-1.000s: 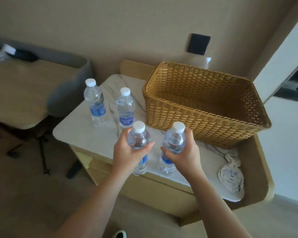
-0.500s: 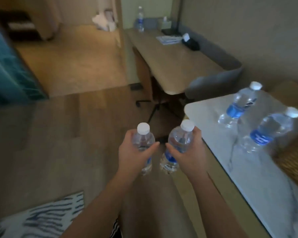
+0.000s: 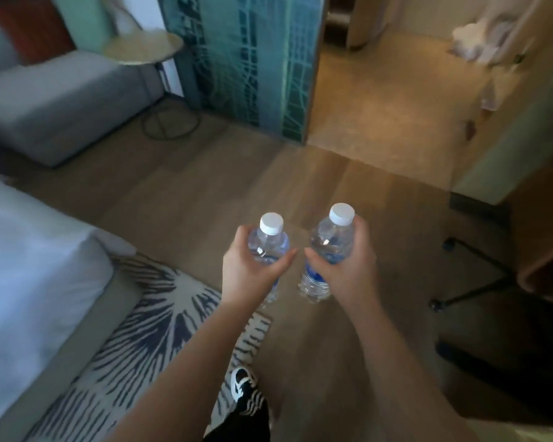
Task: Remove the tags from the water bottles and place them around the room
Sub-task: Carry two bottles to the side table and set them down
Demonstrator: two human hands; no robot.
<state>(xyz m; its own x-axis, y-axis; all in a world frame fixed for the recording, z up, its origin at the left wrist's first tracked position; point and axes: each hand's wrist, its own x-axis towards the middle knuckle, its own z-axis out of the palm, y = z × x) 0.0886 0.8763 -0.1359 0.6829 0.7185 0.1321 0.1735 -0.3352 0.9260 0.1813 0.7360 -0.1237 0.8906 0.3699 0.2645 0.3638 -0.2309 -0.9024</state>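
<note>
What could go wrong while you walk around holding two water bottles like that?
1. Both hands are full: the left hand grips one bottle and the right hand the other bottle, so neither could catch a stumble.
2. A shoe is stepping at the edge of the striped rug, which might catch a foot.
3. The chair's wheeled legs stick out on the right and could trip someone.

Left bottle (image 3: 268, 247): clear glossy plastic, white ribbed cap.
Right bottle (image 3: 329, 250): same clear plastic, blue label.
Floor (image 3: 348, 193): matt wood planks.
Rug (image 3: 147, 327): woven, striped.
Bedsheet (image 3: 29, 269): smooth white cloth.
</note>
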